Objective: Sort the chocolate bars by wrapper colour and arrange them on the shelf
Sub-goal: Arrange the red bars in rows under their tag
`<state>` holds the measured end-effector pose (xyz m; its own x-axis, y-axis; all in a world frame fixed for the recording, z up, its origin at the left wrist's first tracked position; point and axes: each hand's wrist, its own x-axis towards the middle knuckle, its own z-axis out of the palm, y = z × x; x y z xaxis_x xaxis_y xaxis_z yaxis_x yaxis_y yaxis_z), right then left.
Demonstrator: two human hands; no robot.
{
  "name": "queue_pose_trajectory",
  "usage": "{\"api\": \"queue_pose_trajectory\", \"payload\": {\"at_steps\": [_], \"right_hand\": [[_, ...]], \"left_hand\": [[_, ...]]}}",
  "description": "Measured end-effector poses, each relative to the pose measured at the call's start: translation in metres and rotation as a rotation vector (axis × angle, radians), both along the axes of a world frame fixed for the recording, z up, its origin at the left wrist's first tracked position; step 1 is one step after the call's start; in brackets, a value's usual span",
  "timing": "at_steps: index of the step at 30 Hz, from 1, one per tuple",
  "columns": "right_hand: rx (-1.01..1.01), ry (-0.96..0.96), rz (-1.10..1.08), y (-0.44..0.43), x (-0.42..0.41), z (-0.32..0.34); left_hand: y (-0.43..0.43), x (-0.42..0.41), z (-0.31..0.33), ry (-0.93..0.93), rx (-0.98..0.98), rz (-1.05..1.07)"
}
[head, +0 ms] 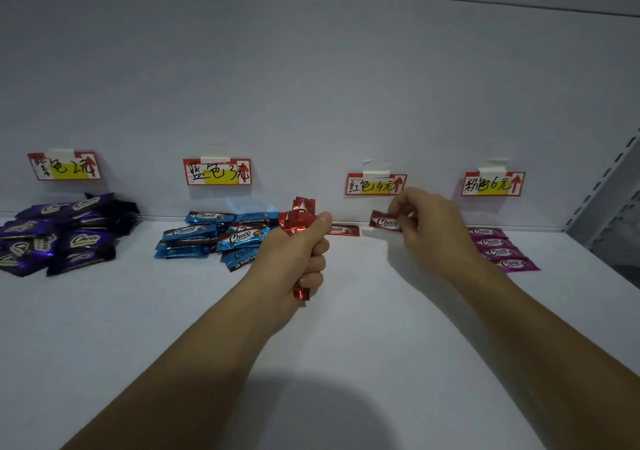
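Observation:
My left hand point(298, 259) grips a bunch of red-wrapped chocolate bars point(298, 219) upright above the white shelf point(346, 328), their ends sticking out above and below my fist. My right hand point(429, 228) pinches a single red bar point(384, 222) just above the shelf, below the red price label point(375, 183). Another red bar point(344, 230) lies flat at the back of the shelf between my hands. A purple pile point(62, 238) sits at far left, a blue pile point(214, 238) left of centre, and a row of pink bars point(502, 250) at right.
Price labels are taped to the back wall: purple point(65, 166), blue point(217, 172) and pink point(493, 183). A grey slotted shelf upright point(602, 193) stands at the right edge. A rounded shadow falls on the shelf's near front.

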<state>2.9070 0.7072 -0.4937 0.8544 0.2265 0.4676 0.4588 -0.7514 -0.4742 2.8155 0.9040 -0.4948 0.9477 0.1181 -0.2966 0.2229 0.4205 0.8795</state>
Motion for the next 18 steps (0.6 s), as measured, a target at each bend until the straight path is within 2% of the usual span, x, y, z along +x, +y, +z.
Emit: {"api": "queue_pose_trajectory", "payload": {"at_steps": [3,5,7,11,14,18], "right_hand": [[-0.208,-0.052,-0.089,0.006,-0.001,-0.016],[-0.343,-0.136,-0.147,0.017,-0.006,-0.021],[-0.345,-0.146,-0.167,0.026,-0.014,-0.024],[-0.363,-0.019,-0.133,0.03,-0.022,-0.031],[-0.367,0.039,-0.113,0.028,-0.022,-0.03],[-0.369,0.04,-0.102,0.029,-0.023,-0.031]], "left_hand": [[-0.008,-0.001,0.0,-0.006,-0.167,-0.029],[-0.01,-0.002,0.0,-0.007,-0.212,-0.015],[-0.01,-0.003,0.002,-0.033,-0.21,0.017],[-0.01,-0.004,0.007,-0.071,-0.162,0.068],[-0.01,-0.007,0.007,-0.078,-0.041,0.048],[-0.011,-0.008,0.009,-0.102,0.01,0.064]]}}
